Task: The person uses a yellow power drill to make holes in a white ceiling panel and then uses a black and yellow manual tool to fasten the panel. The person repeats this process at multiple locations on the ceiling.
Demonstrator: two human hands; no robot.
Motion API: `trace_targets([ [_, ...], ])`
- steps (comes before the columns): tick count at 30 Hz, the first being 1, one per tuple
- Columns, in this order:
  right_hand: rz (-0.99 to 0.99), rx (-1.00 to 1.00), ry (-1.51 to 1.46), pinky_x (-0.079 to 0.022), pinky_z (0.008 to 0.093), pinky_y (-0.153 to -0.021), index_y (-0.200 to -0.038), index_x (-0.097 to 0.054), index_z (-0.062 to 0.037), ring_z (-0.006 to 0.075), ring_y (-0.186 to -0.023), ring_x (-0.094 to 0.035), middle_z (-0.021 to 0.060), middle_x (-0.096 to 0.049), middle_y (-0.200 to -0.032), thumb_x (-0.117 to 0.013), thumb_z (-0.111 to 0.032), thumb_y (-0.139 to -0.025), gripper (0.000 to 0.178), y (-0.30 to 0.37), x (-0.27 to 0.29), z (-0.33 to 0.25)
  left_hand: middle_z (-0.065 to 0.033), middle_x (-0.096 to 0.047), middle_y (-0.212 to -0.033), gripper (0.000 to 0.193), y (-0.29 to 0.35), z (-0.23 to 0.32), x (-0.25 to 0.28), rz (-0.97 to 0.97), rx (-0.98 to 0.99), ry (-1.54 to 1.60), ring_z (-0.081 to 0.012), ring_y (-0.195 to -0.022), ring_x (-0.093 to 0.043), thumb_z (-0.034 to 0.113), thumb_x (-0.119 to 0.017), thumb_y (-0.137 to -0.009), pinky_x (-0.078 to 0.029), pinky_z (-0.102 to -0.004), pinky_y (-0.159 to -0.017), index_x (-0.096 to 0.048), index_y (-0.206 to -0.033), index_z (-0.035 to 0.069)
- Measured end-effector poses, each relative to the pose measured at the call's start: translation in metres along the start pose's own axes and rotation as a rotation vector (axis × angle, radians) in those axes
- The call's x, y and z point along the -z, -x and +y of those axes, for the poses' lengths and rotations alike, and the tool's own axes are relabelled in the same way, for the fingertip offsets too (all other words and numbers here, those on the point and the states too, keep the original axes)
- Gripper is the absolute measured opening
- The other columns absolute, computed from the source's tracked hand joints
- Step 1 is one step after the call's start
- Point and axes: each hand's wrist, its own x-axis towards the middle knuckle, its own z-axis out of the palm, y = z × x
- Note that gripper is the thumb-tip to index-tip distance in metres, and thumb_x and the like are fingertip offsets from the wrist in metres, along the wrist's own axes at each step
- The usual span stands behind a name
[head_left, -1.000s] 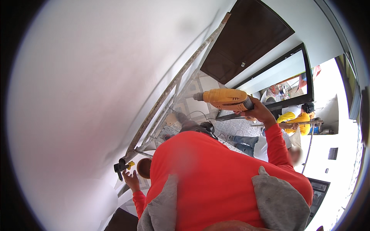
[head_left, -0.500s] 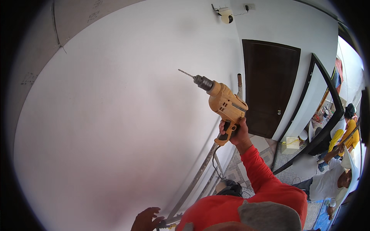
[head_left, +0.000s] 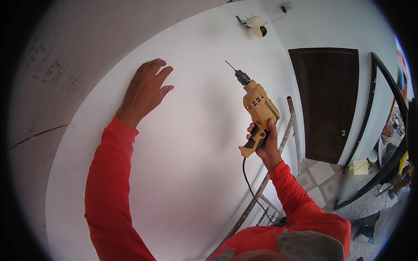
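Note:
My right hand [head_left: 269, 141] is wrapped round the grip of a yellow-orange power drill [head_left: 257, 101]. The drill's thin bit [head_left: 230, 65] points up and to the left, with the dark chuck [head_left: 242, 77] behind it. A black cord [head_left: 248, 180] hangs from the bottom of the handle. My left hand [head_left: 147, 89] is raised at the upper left in front of the white wall [head_left: 174, 143], fingers apart and slightly bent, holding nothing. Whether its fingertips touch the wall, I cannot tell.
Metal scaffold rails [head_left: 254, 198] run along the wall under my right arm. Grey ceiling panels [head_left: 65, 65] curve across the upper left. A white camera device [head_left: 256, 27] is on the wall near a dark door [head_left: 324, 104]. A black frame [head_left: 392, 82] and people stand lower right.
My left hand has risen from the lower edge to the upper left. The drill has shifted slightly right and its bit now points more steeply up. The view has turned somewhat.

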Motion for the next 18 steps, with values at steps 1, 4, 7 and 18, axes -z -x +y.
trace_targets([
  [1, -0.015, -0.003, -0.019, -0.053, 0.0403, -0.080, -0.135, -0.052, -0.0088, 0.0220, -0.097, -0.064, 0.0092, -0.062, -0.111, -0.056, -0.056, -0.100, 0.059, -0.010, 0.003, 0.001, -0.0103, -0.057, -0.138, 0.045, -0.016, -0.006, -0.017, 0.039, -0.012, -0.011, -0.0295, -0.129, -0.055, 0.021, -0.079, -0.088, -0.049, -0.0405, -0.109, -0.064, -0.128, 0.007],
  [4, 0.024, 0.012, -0.005, -0.053, 0.0409, -0.081, -0.134, -0.052, -0.0094, 0.0218, -0.098, -0.064, 0.0083, -0.061, -0.113, -0.057, -0.059, -0.099, 0.061, -0.048, -0.007, -0.004, -0.0093, -0.050, -0.149, 0.048, -0.064, -0.023, -0.047, 0.010, 0.032, -0.036, -0.0299, -0.138, -0.048, 0.024, -0.075, -0.092, -0.046, -0.0413, -0.113, -0.060, -0.135, 0.010],
  [7, -0.007, 0.076, -0.087, -0.061, 0.0326, -0.068, -0.128, -0.053, -0.0013, 0.0181, -0.086, -0.065, 0.0082, -0.062, -0.094, -0.057, -0.062, -0.098, 0.068, -0.094, -0.025, -0.003, -0.0084, -0.044, -0.157, 0.053, -0.101, -0.027, -0.074, 0.000, 0.028, -0.073, -0.0294, -0.144, -0.043, 0.029, -0.073, -0.094, -0.043, -0.0416, -0.116, -0.057, -0.141, 0.012],
  [18, -0.084, 0.073, -0.167, -0.059, 0.0312, -0.064, -0.122, -0.054, -0.0016, 0.0163, -0.074, -0.064, 0.0074, -0.061, -0.088, -0.054, -0.060, -0.100, 0.063, -0.195, -0.054, -0.005, -0.0101, -0.034, -0.164, 0.068, -0.156, -0.009, -0.119, -0.133, 0.056, -0.379, -0.0270, -0.154, -0.025, 0.056, -0.056, -0.100, -0.020, -0.0443, -0.130, -0.047, -0.153, 0.016],
])
